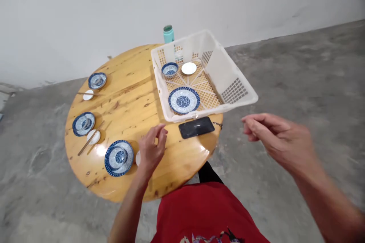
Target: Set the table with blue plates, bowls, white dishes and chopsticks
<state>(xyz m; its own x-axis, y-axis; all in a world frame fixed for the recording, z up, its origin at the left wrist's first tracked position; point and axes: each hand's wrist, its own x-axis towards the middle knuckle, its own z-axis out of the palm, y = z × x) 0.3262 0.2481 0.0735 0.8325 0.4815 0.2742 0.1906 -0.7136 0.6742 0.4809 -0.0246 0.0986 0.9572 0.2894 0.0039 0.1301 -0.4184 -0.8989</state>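
Observation:
My left hand point(152, 147) is over the near part of the round table, its fingers loosely bent with a gap at the thumb and nothing visible between them. Partly hidden behind it is a small white dish point(138, 158). Left of that, a blue-and-white bowl point(117, 156) rests on a blue-rimmed plate point(129, 162). My right hand point(278, 134) hangs in the air past the table's right edge, thumb and fingers pressed together with nothing seen in them. A white plastic basket point(238, 81) holds a patterned plate point(184, 100), a patterned bowl point(170, 70) and a white dish point(188, 68).
Two more bowl-and-plate sets point(83, 123) line the wooden table's point(128, 98) left side, with chopsticks point(91, 138) across white dishes. A black phone point(196, 127) lies before the basket. Behind it stands a turquoise bottle point(168, 35), near the wall point(114, 7).

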